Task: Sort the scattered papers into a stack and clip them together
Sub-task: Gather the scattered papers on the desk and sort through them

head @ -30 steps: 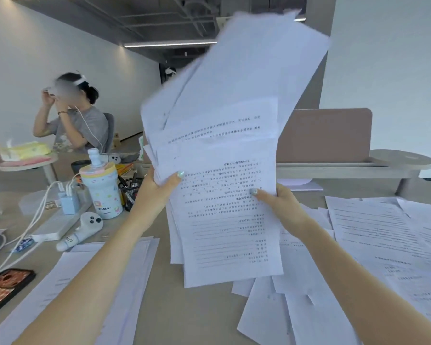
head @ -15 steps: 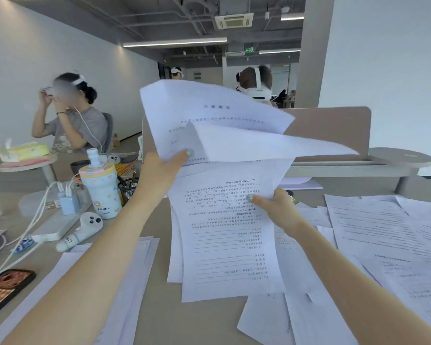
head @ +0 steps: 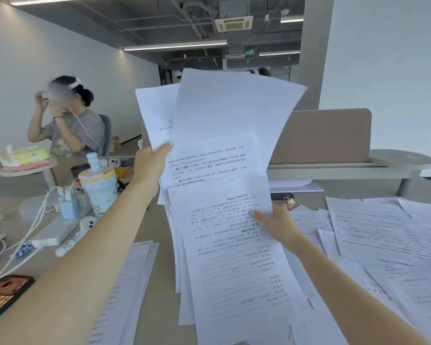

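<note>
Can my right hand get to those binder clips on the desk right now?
Probably not yet: the right hand is pinching the paper bundle. The binder clips lie just beyond it, unobstructed, once it lets go.

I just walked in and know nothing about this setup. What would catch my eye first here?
Most striking is the fan of printed papers held up in the middle of the view, the left hand pinching the upper sheets and the right hand gripping the lower ones. More loose sheets lie scattered over the desk at right. Small binder clips wait just behind the right hand.
</note>
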A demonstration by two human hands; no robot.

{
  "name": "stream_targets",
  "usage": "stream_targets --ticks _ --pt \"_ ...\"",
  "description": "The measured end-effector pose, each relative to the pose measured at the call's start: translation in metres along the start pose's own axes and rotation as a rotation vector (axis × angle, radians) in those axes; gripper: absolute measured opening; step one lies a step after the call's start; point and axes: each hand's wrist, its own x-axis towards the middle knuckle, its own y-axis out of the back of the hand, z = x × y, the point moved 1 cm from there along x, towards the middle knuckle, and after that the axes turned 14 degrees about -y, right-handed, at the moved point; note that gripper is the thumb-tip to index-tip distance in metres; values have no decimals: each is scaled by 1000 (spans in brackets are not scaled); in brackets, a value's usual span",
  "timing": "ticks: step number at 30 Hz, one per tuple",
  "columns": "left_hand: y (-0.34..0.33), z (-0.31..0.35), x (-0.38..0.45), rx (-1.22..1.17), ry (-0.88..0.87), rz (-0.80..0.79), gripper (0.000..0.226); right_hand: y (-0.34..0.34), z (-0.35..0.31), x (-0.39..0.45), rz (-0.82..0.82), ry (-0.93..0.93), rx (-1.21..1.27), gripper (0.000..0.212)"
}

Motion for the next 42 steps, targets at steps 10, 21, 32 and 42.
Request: stream_targets --ticks 10,21,32,42 --pt "25 -31 15 -60 132 1 5 17 0 11 -113 -60 9 14" --pt "35 -70 -12 21 255 -205 42 25 17 -10 -303 -70 -182 13" --pt "57 -151 -61 211 434 63 32 28 56 -1 -402 -199 -326 20" --pt "115 -119 -48 -91 616 -49 22 49 80 24 -35 -310 -147 23"
